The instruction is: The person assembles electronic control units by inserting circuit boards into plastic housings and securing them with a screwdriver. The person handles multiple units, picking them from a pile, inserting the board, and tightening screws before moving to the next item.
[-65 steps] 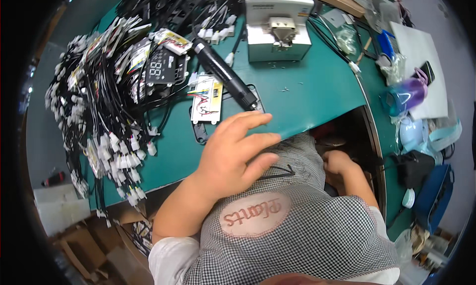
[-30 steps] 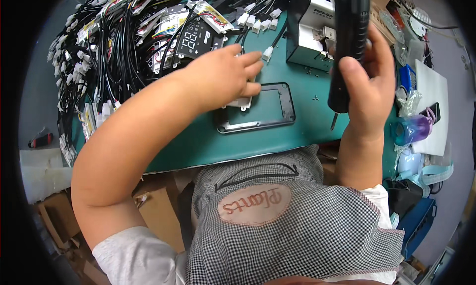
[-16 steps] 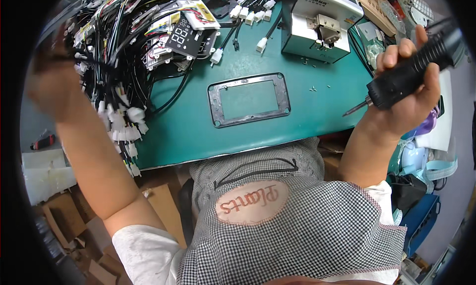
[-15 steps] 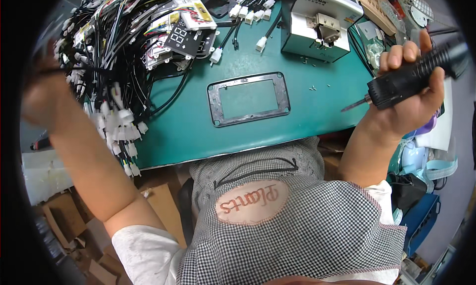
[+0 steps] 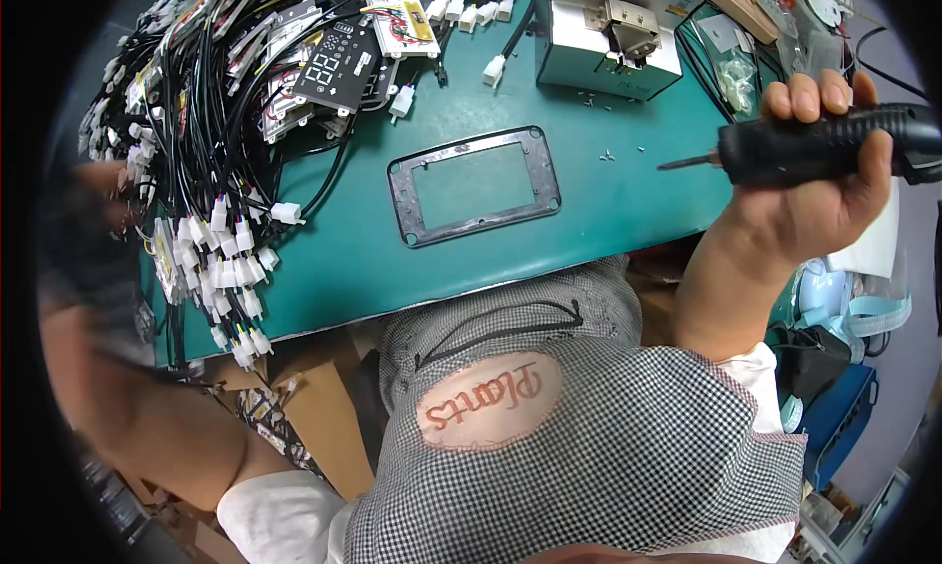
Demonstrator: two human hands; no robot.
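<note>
The black electric screwdriver [image 5: 824, 144] is off the bench now — half a second ago it was tilted with its bit pointing down toward the right edge; now it lies nearly level in the air past the bench's right edge, bit [image 5: 687, 161] aimed left toward the grey rectangular frame [image 5: 475, 185]. The frame has not moved and lies flat and bare near the middle of the front edge of the green bench [image 5: 628, 211], so the driving does not look begun on it.

The right hand [image 5: 814, 196] has its grip wrapped fully round the handle, fingers curled over the top and thumb beneath, pressed tight on the tool.

The left hand [image 5: 103, 186] has gone out to the far left edge, into the heap of black cables with white connectors [image 5: 211, 220]. It is blurred and half hidden there — whether its grip is spread or pinching a lead cannot be told.

At the back edge sit a black display board [image 5: 334, 68] and a small grey metal machine [image 5: 613, 29].
</note>
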